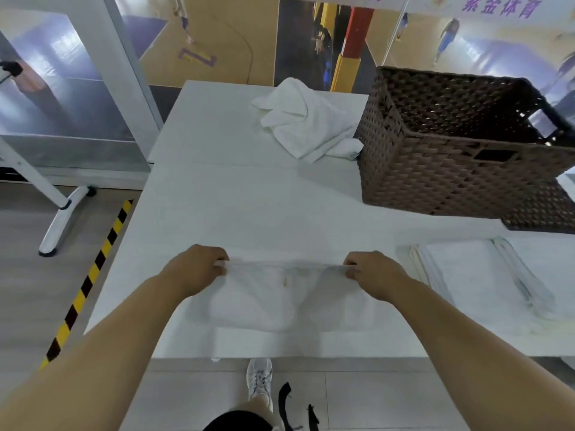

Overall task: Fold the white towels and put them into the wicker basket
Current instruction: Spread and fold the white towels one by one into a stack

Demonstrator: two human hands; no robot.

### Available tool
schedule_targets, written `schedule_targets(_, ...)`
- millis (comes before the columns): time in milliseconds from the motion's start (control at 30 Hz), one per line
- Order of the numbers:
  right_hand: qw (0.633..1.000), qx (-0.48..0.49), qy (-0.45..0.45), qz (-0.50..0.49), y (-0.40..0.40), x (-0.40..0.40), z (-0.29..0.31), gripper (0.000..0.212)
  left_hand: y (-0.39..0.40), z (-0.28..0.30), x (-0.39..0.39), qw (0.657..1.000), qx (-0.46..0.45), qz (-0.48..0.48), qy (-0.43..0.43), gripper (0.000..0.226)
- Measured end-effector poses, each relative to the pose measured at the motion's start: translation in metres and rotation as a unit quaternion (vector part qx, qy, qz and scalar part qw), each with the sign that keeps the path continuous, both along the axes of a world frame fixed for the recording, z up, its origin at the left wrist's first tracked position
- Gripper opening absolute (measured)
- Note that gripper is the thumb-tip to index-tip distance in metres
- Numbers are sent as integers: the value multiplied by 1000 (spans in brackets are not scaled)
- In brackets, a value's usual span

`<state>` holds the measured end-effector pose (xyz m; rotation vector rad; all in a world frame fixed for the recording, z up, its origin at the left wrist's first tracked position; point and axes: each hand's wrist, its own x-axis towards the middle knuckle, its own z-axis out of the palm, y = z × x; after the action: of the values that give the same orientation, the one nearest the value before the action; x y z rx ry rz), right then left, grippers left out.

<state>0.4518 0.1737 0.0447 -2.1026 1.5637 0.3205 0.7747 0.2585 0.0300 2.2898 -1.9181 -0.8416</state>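
Both hands, the left hand (199, 269) and right hand (375, 273), pinch the far corners of a white towel (286, 293) at the table's (217, 197) near edge, mid-fold; next it likely needs another fold before going to the wicker basket (460, 169) far right.

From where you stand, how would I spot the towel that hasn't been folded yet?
Start at the big brown wicker basket on the far right of the white table. Just to its left, touching its near corner, lies the crumpled white towel. Unlike the towel stretched flat between the left hand and right hand, it sits in a rumpled heap, untouched.
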Motion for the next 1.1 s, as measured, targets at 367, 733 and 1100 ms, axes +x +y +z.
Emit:
schedule_targets(367, 994, -39, 107, -5, -54, 20, -31, 31, -78, -40, 4, 996, 14, -60, -65, 36)
schedule_targets(733, 974, 92, 170, 123, -27, 55, -76, 52, -111, -78, -20, 963, 5, -269, -33, 33)
schedule_targets(1100, 978, -33, 203, 32, -133, 87, -88, 70, -138, -77, -5, 986, 98, -131, 37, 32)
